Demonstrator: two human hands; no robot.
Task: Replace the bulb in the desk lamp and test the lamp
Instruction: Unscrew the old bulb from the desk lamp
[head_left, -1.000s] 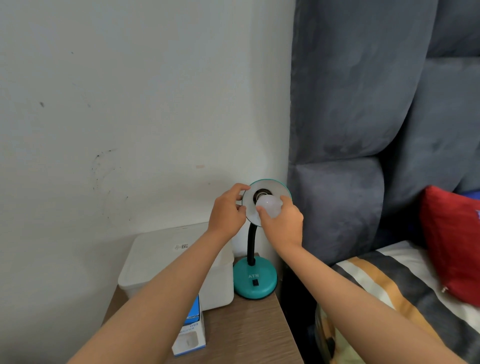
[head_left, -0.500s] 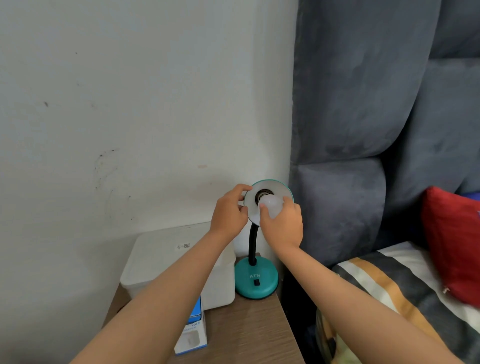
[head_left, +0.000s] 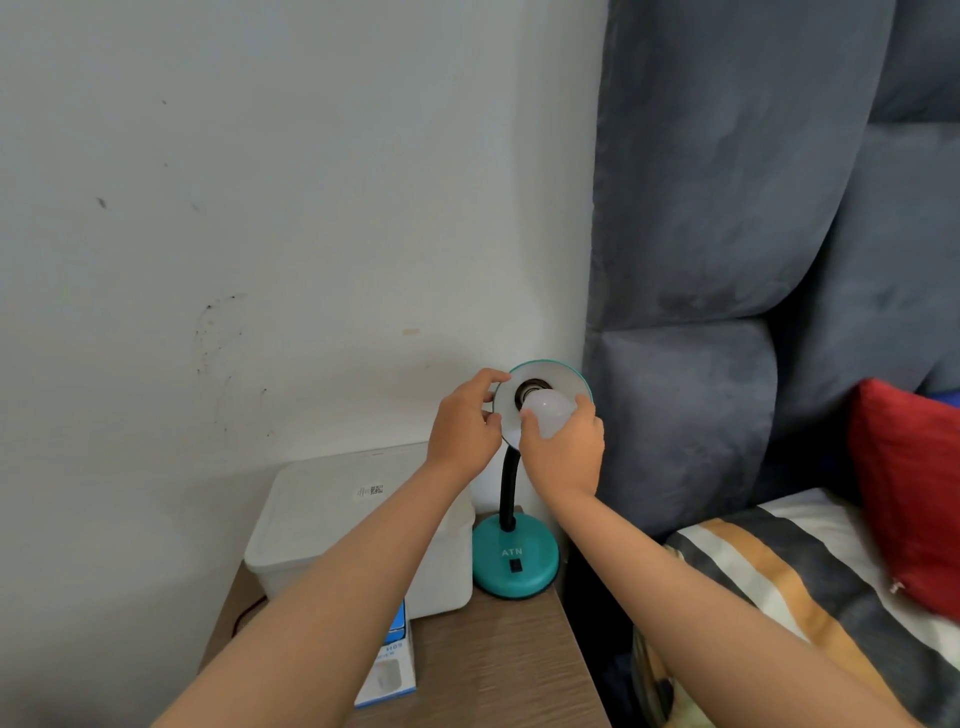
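Right hand (head_left: 563, 447) cups the white bulb (head_left: 546, 415) at the socket inside the teal lamp shade (head_left: 563, 375); left hand (head_left: 465, 423) pinches the shade's rim at nine o'clock; bulb looks light, smooth, probably fragile, so grip the dome gently.

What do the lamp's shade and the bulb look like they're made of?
Lamp shade: probably painted metal, teal outside, glossy white inside; thin crisp rim. Bulb: frosted white, matte and evenly milky, plastic or glass, unclear which. Right hand grips it.
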